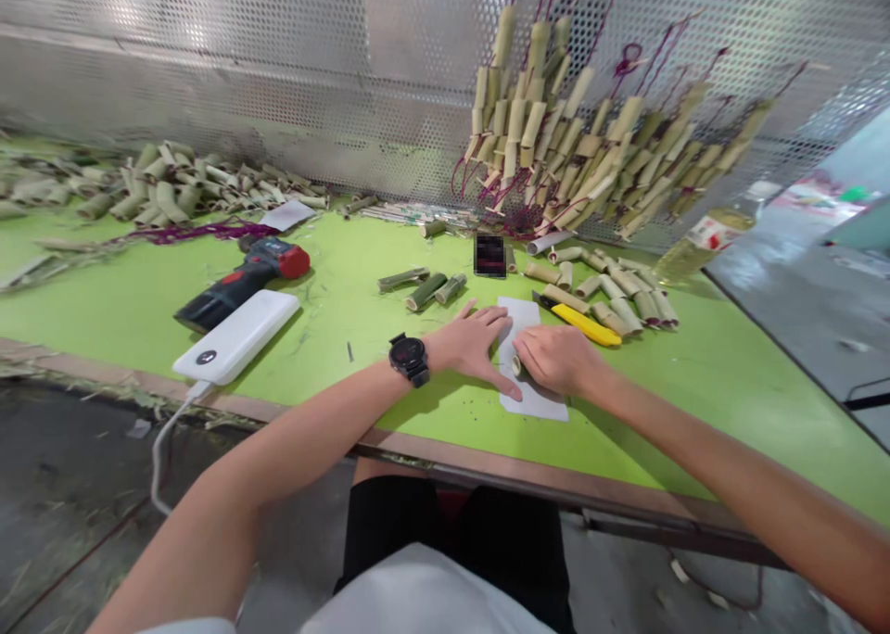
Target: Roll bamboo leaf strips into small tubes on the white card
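My left hand [476, 342], with a black watch on its wrist, lies flat with fingers spread on a grey sheet of paper [532, 398] on the green table [348, 310]. My right hand [556, 358] is closed round a short bamboo tube piece [515, 366], pressing it onto the same sheet; only the tube's end shows. A yellow utility knife [584, 324] lies just behind my right hand.
Cut bamboo tubes [626, 296] lie at the right, three green ones [427, 288] in the middle, a pile [159, 189] far left. Strung bamboo pieces [577, 143] hang on the perforated wall. A red-black drill [243, 277], white power bank [236, 336], phone [489, 254] and bottle [702, 240] are around.
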{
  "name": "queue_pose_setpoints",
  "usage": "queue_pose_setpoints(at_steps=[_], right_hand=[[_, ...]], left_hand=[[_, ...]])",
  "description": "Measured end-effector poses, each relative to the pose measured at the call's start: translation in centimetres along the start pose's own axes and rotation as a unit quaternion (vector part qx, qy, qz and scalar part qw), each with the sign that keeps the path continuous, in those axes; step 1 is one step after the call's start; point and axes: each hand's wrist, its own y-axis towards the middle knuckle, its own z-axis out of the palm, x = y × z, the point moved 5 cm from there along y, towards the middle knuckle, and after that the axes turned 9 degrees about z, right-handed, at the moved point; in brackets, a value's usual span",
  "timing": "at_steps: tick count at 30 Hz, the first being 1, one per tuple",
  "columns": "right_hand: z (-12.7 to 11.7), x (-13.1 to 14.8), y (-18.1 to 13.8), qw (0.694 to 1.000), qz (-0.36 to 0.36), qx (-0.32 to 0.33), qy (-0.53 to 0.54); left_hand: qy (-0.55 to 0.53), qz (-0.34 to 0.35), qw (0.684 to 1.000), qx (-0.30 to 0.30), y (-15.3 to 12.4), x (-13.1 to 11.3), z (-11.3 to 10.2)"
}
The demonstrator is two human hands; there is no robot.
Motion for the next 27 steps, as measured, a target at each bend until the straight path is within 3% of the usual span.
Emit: queue_pose_setpoints(at_steps=[12, 20, 27], right_hand=[[0.1, 0.2, -0.2, 0.999, 0.04, 0.0, -0.012], [0.3, -1.6, 4.6, 0.991, 0.084, 0.033, -0.1], [0.3, 0.4, 3.4, 0.998, 0.044, 0.015, -0.048]], left_hand=[[-0.009, -0.003, 1.0, 0.0, 0.1, 0.0, 0.0], [-0.019, -0.032, 0.999, -0.008, 0.2, 0.3, 0.1], [-0.006, -0.046, 0.999, 0.012, 0.1, 0.4, 0.3]])
